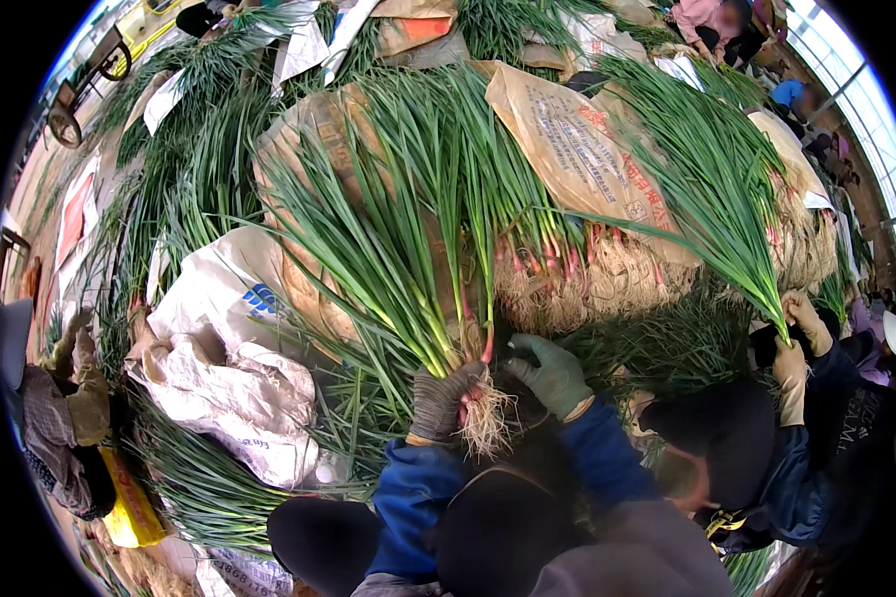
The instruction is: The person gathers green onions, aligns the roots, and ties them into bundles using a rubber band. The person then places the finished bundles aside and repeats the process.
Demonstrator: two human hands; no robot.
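Note:
In the head view my left hand (445,403), in a grey knit glove, is closed round the lower stems of a bunch of long-leaved green garlic plants (396,276). Their reddish bases and pale stringy roots (487,419) stick out beside the fist, and the leaves fan up and to the left. My right hand (552,374), in a green-grey glove, is just right of the bunch with fingers spread and nothing visible in it. Past both hands, more rooted plants (545,254) lie in a row, their roots towards me.
A white woven sack (231,388) lies crumpled at left, and a brown printed sack (582,149) covers part of the row. Cut leaves (664,343) litter the ground. Close at right, a co-worker's gloved hands (795,339) hold another bunch; another person (67,425) sits at far left.

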